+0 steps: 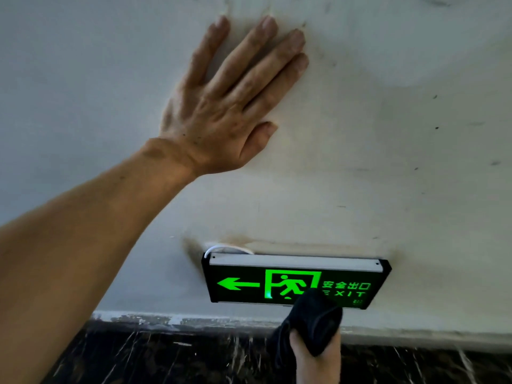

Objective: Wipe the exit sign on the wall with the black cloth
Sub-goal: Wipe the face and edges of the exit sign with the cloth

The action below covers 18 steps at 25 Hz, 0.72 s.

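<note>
The exit sign (243, 284) is a black box with a green arrow, a running figure and lit letters, fixed low on the white wall. The black cloth (313, 320) is bunched up and pressed against the sign's lower middle, covering part of the word EXIT. My right hand (313, 361) grips the cloth from below at the bottom edge of the view. My left hand (221, 106) lies flat on the wall well above the sign, fingers spread and holding nothing.
The white wall (401, 162) is scuffed and stained, with dark smudges around the sign's top corners. A thin white cable (219, 248) loops out at the sign's upper left. Below runs a dark marbled skirting band (166, 356).
</note>
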### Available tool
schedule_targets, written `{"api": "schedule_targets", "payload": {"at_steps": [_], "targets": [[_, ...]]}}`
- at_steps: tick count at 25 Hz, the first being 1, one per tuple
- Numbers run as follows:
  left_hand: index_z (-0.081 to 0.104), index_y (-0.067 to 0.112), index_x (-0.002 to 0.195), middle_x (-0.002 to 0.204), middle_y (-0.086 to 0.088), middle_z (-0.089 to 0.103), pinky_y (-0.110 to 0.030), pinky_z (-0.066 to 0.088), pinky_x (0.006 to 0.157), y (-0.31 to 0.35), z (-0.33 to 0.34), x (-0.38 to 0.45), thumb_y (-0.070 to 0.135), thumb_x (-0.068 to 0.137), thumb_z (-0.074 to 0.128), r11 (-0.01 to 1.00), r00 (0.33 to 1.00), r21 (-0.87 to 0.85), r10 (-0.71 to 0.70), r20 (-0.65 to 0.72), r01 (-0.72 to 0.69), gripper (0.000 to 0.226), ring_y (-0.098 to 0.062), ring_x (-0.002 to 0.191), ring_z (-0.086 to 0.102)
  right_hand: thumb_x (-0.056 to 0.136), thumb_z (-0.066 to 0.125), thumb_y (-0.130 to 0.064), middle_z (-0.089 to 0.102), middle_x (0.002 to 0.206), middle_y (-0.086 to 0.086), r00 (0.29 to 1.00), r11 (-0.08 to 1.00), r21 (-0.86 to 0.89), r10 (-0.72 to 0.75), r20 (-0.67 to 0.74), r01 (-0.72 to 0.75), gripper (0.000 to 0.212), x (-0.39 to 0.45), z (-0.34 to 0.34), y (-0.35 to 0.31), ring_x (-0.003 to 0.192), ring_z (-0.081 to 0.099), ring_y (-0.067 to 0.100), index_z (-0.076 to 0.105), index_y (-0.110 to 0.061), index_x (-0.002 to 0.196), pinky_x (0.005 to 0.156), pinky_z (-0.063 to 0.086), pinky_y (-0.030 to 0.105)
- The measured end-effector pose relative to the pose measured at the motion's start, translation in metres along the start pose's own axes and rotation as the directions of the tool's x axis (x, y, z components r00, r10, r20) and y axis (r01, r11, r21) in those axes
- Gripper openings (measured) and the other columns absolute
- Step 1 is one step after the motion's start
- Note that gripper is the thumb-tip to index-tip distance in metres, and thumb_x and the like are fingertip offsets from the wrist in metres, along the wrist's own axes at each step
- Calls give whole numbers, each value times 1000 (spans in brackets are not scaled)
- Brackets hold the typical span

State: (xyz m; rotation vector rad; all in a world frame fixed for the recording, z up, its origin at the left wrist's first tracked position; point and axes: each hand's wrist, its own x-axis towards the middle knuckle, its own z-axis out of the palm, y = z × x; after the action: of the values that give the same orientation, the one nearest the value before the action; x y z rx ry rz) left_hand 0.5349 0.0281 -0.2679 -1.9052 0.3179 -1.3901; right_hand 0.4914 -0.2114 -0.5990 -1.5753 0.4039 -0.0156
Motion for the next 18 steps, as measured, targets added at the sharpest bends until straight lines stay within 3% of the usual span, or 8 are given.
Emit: {"api": "schedule_targets", "payload": {"at_steps": [2,3,6,11,14,18], "targets": [[39,6,153,155,-14,44,-61,25,114,-1,1,-1,39,100,41,1000,1000,4,7,-2,-7,62,-37,142,36,69,79,5,64,121,12,995,995,8,-95,-40,95,66,6,-15,-10,106,60,22,51,-7,128,100,45,43],[38,6,154,155,-14,43,-60,24,114,-1,1,-1,39,100,41,1000,1000,7,8,-4,-8,63,-37,143,36,70,77,6,61,118,4,981,991,-4,-130,-143,130,66,14,-24,-14,105,57,16,51,-11,128,99,41,36],[36,6,154,156,-14,41,-60,23,115,-3,1,-2,39,100,41,1000,1000,17,5,-7,-5,64,-37,144,35,71,75,5,53,114,-3,929,979,72,-159,-334,193,67,36,-40,-42,106,51,14,49,-20,127,96,41,36],[36,6,154,156,-14,40,-60,23,114,-2,2,-2,40,101,41,1000,1000,11,15,-8,-14,64,-37,144,34,75,75,-10,49,117,8,966,992,-10,-127,-224,128,54,44,-30,-59,105,52,29,47,-20,121,95,47,49],[37,6,154,156,-15,41,-61,24,114,-3,2,-2,39,100,41,1000,1000,9,13,-6,-13,64,-37,143,35,75,77,-9,46,111,7,962,981,-72,-189,-198,178,45,30,-18,-62,94,49,24,49,-17,109,81,43,41],[38,6,154,155,-14,43,-62,27,113,-2,2,-2,39,100,41,1000,1000,1,11,-7,-11,63,-36,143,36,71,79,-6,53,107,10,964,956,-138,-264,-32,258,31,-5,5,-56,93,55,28,59,-12,94,79,45,40]]}}
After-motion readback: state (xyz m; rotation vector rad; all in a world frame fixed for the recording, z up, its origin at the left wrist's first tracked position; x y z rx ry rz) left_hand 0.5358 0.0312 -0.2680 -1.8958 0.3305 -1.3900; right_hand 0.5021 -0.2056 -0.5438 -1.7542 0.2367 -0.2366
